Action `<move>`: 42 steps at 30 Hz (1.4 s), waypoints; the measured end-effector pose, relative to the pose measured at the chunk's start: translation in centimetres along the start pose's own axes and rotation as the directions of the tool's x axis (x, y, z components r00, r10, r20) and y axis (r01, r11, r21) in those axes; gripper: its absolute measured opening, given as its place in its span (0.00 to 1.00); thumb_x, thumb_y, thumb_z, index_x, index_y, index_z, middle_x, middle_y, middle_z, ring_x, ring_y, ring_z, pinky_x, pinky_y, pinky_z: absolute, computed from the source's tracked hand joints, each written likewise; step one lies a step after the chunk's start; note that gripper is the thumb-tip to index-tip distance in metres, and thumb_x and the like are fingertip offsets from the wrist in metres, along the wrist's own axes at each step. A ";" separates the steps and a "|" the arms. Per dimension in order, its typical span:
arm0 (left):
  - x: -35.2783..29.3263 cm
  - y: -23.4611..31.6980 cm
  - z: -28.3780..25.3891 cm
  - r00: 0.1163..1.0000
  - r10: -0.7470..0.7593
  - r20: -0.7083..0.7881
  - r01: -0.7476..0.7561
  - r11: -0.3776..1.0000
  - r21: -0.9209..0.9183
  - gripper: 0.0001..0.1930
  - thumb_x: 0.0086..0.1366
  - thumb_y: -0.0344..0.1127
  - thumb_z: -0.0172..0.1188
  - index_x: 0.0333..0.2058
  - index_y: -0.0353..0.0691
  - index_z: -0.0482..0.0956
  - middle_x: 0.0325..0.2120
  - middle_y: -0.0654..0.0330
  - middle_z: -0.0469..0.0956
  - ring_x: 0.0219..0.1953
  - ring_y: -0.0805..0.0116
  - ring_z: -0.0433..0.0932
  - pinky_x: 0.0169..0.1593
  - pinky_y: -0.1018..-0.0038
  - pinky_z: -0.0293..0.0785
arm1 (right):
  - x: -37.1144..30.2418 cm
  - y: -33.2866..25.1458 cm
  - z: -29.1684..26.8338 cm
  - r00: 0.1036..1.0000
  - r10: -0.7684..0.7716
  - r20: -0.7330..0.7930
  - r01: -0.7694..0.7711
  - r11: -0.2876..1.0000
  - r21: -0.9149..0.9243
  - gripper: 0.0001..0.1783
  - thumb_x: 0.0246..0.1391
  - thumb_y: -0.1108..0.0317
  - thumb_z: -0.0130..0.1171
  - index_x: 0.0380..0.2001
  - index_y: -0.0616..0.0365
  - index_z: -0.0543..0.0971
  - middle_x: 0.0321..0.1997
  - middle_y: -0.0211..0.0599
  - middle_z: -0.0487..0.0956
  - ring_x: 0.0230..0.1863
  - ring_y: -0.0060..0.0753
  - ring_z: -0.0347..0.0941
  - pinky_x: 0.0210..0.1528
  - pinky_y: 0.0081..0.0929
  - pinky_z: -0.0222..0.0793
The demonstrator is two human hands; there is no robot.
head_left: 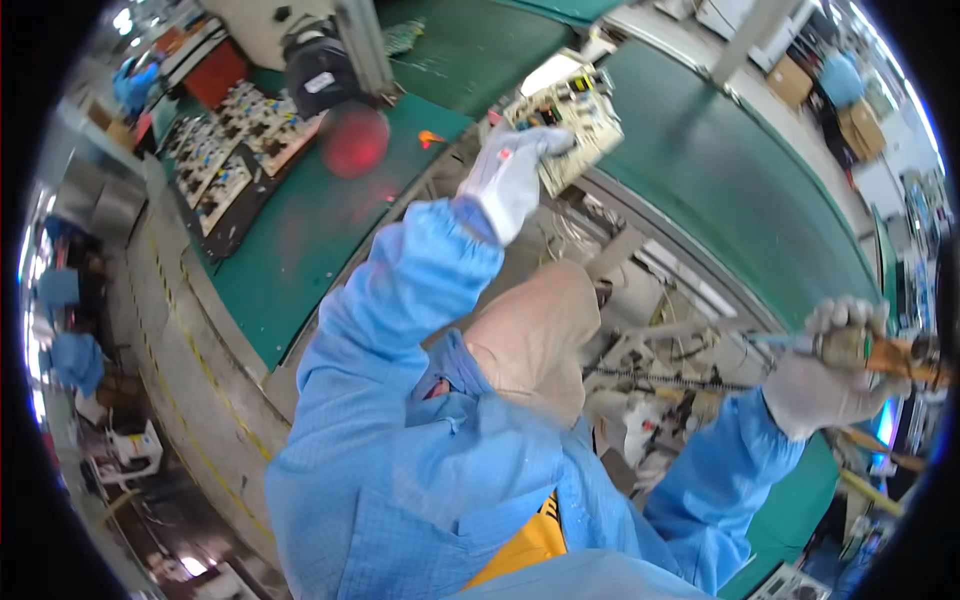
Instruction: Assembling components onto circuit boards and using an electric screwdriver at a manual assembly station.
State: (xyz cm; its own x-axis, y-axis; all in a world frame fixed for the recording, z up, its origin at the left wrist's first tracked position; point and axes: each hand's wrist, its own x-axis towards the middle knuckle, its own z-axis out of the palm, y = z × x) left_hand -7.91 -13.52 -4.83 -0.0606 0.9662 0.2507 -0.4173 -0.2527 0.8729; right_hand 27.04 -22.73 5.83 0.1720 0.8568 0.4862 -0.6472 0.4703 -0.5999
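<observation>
My left hand [508, 172], in a white glove, grips the near left edge of a circuit board [592, 132]. The board is cream-coloured, carries dark and yellow components, and is held up tilted over the gap between two green work surfaces. Far to the right, my right hand [825, 385], also gloved in white, is closed round a tool with a brown, wood-like handle [895, 360]. Its exact kind is unclear near the picture's rim. The two hands are well apart.
A green-topped bench [300, 260] on the left bears rows of circuit boards [235, 130], a black device [320, 70] and a small orange object [430, 138]. A green conveyor-like surface [720, 170] runs along the right. Cables [570, 235] and metal framing lie below. Other people work farther off.
</observation>
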 end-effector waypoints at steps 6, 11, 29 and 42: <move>12.2 0.1 -9.7 0.788 0.554 -0.267 -0.033 0.472 0.881 0.26 0.53 0.41 0.64 0.53 0.53 0.73 0.42 0.53 0.80 0.43 0.52 0.78 0.47 0.65 0.74 | 0.3 -1.2 -3.2 0.987 -0.045 -0.155 0.037 0.998 -0.056 0.27 0.55 0.44 0.53 0.40 0.60 0.71 0.35 0.34 0.66 0.32 0.31 0.60 0.30 0.26 0.57; 16.1 0.2 -16.4 0.864 0.438 -0.250 0.245 0.070 0.967 0.29 0.55 0.38 0.60 0.58 0.60 0.67 0.41 0.54 0.80 0.44 0.50 0.78 0.47 0.60 0.74 | 2.4 -3.2 -5.9 0.992 -0.007 -0.126 -0.038 0.936 -0.349 0.20 0.60 0.51 0.51 0.36 0.59 0.76 0.31 0.30 0.68 0.32 0.26 0.65 0.32 0.20 0.61; 5.3 -0.2 -2.8 0.888 0.423 0.182 -0.161 -0.086 0.983 0.33 0.51 0.38 0.67 0.57 0.49 0.66 0.51 0.58 0.73 0.51 0.58 0.74 0.50 0.66 0.75 | 7.9 -12.9 -40.5 0.850 -0.268 -0.453 -0.516 -0.592 -0.619 0.34 0.46 0.80 0.50 0.61 0.51 0.68 0.60 0.53 0.70 0.59 0.48 0.70 0.60 0.33 0.64; -1.6 -2.1 0.7 0.828 0.287 0.482 -0.498 -0.023 0.867 0.33 0.53 0.35 0.65 0.58 0.45 0.64 0.54 0.52 0.69 0.55 0.55 0.71 0.53 0.63 0.72 | 10.1 -10.5 -35.4 0.730 -0.518 -0.446 -0.681 -0.610 -0.405 0.39 0.48 0.69 0.58 0.66 0.45 0.60 0.68 0.48 0.59 0.64 0.54 0.61 0.64 0.37 0.60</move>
State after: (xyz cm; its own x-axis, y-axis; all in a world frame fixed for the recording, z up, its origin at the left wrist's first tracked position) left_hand -6.30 -14.60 -6.76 0.2674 0.7021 0.6600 0.8259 -0.5198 0.2184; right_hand 61.82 -11.50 -5.44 0.7921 0.4761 0.3819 0.5789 -0.7844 -0.2227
